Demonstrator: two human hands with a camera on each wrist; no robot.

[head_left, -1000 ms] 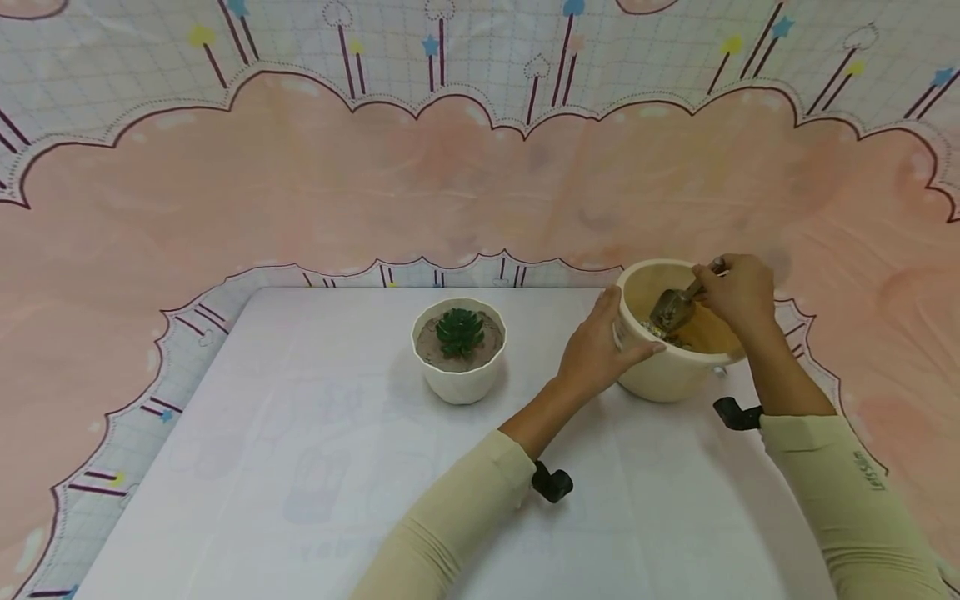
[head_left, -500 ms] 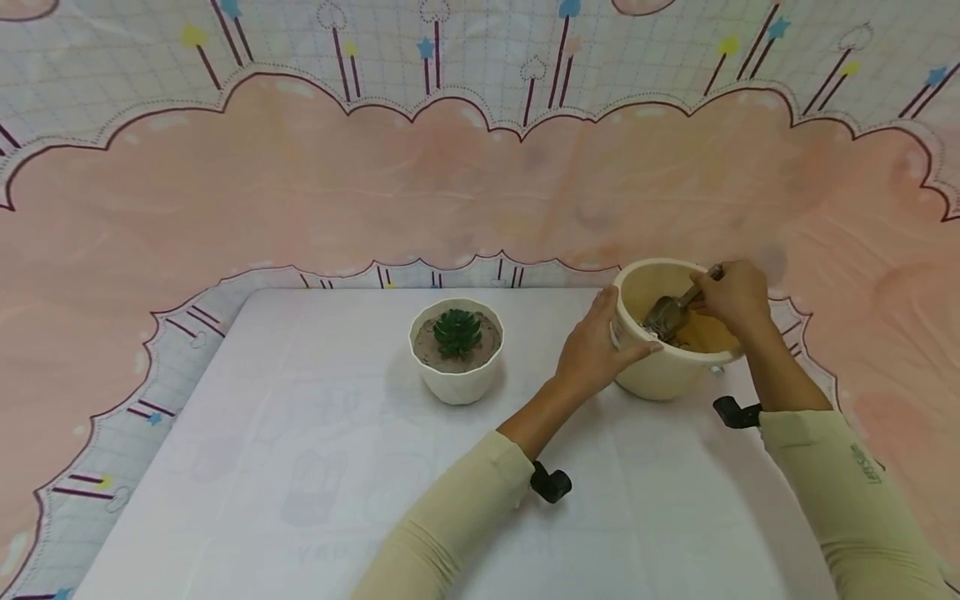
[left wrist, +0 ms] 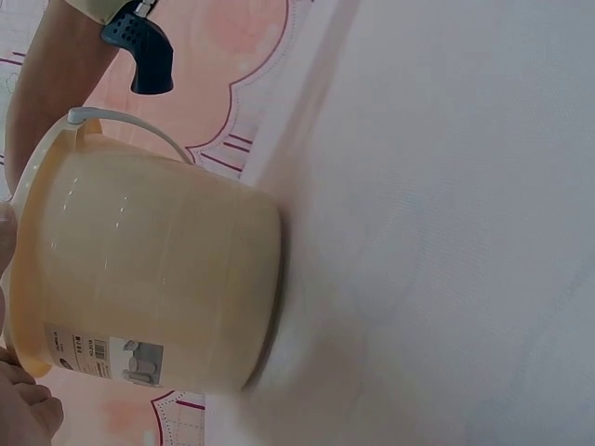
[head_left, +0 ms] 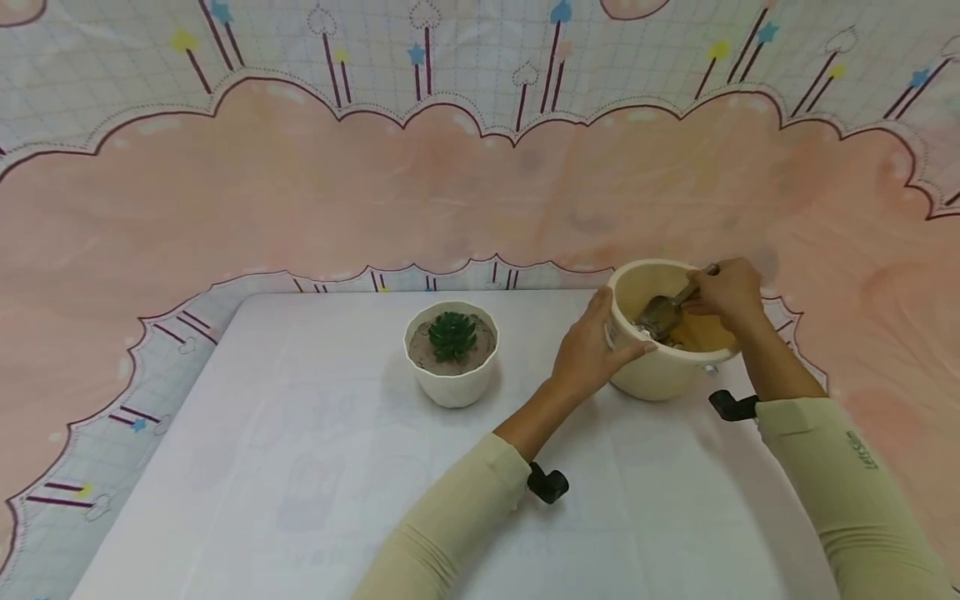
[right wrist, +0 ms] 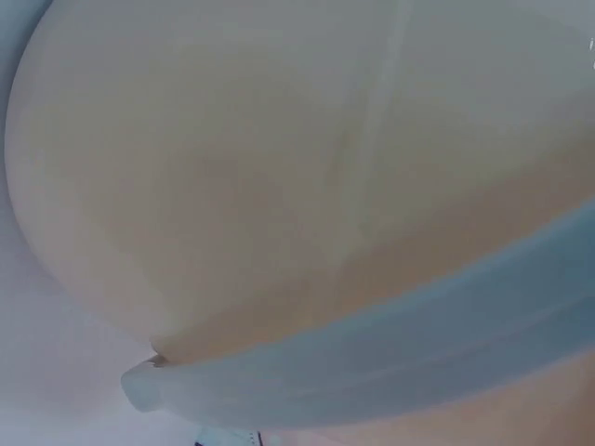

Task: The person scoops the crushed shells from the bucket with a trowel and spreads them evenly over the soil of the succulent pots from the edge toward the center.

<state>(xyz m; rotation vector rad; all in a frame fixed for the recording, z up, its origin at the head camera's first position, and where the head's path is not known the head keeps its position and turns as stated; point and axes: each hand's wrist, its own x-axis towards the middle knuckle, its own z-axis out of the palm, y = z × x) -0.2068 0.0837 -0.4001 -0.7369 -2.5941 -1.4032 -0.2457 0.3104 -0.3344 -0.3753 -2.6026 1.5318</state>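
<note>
Now the scoop [head_left: 659, 317] sits slightly lower in the bucket [head_left: 651, 377].

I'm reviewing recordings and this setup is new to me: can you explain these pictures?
No machine here: a person works bare-handed. The wide picture comes from a camera worn on the head, the two close ones from the black wrist cameras. On a white surface stand a white, faceted round pot with a green, rosette-shaped plant and a round, cream plastic bucket. The left hand grips the bucket near its rim; the right hand holds a greyish, metal-looking scoop, its head inside the bucket.
</note>
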